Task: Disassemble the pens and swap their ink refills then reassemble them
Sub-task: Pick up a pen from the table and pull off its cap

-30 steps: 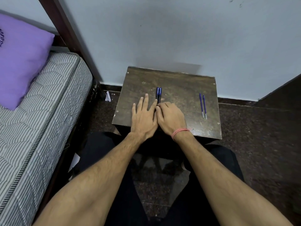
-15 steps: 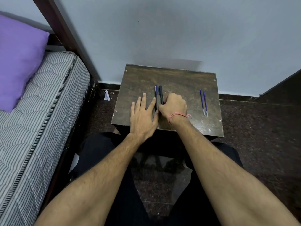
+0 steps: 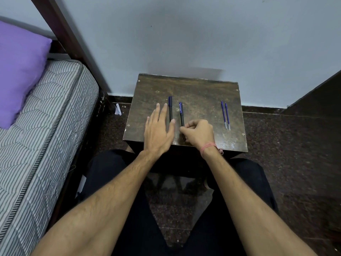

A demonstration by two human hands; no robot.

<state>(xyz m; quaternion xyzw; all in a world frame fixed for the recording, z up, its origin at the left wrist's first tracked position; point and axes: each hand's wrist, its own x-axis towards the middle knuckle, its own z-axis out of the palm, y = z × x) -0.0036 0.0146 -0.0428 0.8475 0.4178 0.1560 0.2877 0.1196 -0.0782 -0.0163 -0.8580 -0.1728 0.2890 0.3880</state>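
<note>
The two slim dark pens now lie apart: the right hand [image 3: 198, 133], fingers curled, pinches one pen [image 3: 181, 115] and has drawn it aside. The left hand [image 3: 158, 129] rests flat beside the other pen [image 3: 170, 109]. Two thin blue refills [image 3: 225, 115] lie right of both hands on the scuffed wooden table [image 3: 203, 93].

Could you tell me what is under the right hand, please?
The right hand pinches the near end of one pen on the table. The pen's tip is hidden under the fingers.
</note>
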